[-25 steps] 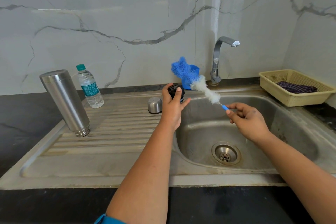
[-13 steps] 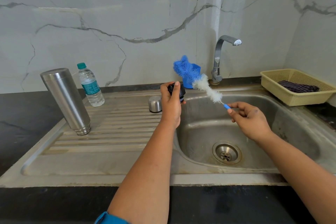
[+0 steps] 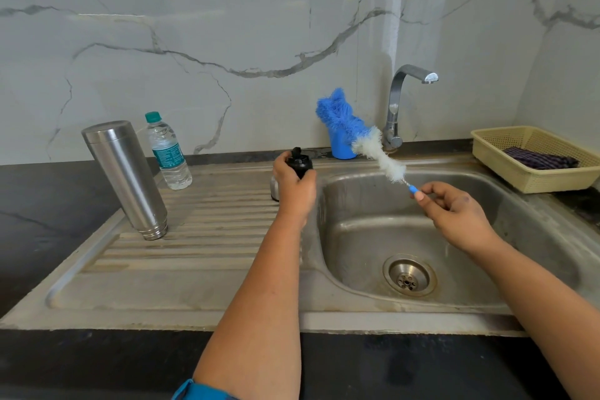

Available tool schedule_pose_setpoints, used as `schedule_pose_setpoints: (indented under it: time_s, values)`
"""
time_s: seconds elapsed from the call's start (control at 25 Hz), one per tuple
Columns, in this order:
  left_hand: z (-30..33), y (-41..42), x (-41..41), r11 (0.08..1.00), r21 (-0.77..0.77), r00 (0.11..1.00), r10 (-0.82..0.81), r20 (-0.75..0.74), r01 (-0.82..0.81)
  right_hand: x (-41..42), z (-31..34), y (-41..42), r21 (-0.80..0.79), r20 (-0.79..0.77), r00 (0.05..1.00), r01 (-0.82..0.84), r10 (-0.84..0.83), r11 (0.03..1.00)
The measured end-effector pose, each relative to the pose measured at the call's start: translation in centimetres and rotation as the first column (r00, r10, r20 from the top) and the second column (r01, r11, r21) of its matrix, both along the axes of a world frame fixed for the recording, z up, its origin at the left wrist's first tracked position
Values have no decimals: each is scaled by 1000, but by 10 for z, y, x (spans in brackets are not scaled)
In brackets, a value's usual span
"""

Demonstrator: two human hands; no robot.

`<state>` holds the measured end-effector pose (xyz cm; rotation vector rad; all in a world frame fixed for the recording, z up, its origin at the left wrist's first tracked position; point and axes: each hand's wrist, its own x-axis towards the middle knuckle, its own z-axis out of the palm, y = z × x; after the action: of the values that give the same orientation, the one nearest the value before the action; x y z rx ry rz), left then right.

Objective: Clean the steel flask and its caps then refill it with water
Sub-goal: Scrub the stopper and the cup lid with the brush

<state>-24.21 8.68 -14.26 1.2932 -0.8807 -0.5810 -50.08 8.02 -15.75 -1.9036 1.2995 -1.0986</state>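
Observation:
The steel flask (image 3: 127,178) stands upside down on the ribbed drainboard at the left. My left hand (image 3: 293,189) grips the black inner cap (image 3: 300,162) above the drainboard's right end. Behind that hand a small steel cap (image 3: 274,189) sits on the drainboard, mostly hidden. My right hand (image 3: 454,210) pinches the blue handle end of a bottle brush (image 3: 373,148) over the sink basin (image 3: 454,237). The brush's white and blue bristles point up and left, toward the blue cup.
A plastic water bottle (image 3: 168,153) stands behind the flask. A blue cup (image 3: 341,146) sits by the tap (image 3: 402,104) at the back. A yellow basket (image 3: 506,166) with a dark cloth (image 3: 539,161) is at the right. The drain (image 3: 408,275) lies in the basin.
My left hand has lifted and turned the black cap, so its top now shows above the fingers. My right hand and the brush have barely shifted.

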Motion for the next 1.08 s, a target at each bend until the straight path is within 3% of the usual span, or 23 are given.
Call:
schedule_pose_setpoints:
  time_s: [0.04,0.16,0.32,0.4,0.56,0.64,0.76,0.92,1.08]
  values:
    - [-1,0,6,998,18,993,62,103,-65,-2,2,1,-10,-46,998,-41,40,999]
    - [0,5,22,994,8,979,106,172,-109,-5,6,6,-55,-194,974,-133,120,990]
    - [-6,9,35,998,3,920,59,388,-66,-4,9,8,-260,-305,951,-126,42,957]
    - [-7,9,41,993,-49,882,119,456,-109,-7,12,10,-321,-311,949,-157,53,934]
    - [-4,10,37,974,-163,848,217,484,-156,-12,16,7,-362,-319,948,-111,-10,926]
    - [-2,9,30,975,-169,842,212,496,-145,-12,15,6,-362,-301,953,-85,-30,929]
    - [-1,7,38,958,-180,835,284,471,-224,-6,14,9,-284,-295,951,-178,90,942]
    - [1,8,35,973,-133,821,232,522,-190,-2,14,10,-336,-281,960,-96,-3,937]
    - [3,7,37,960,-146,845,279,457,-238,-2,16,15,-274,-287,949,-214,132,938]
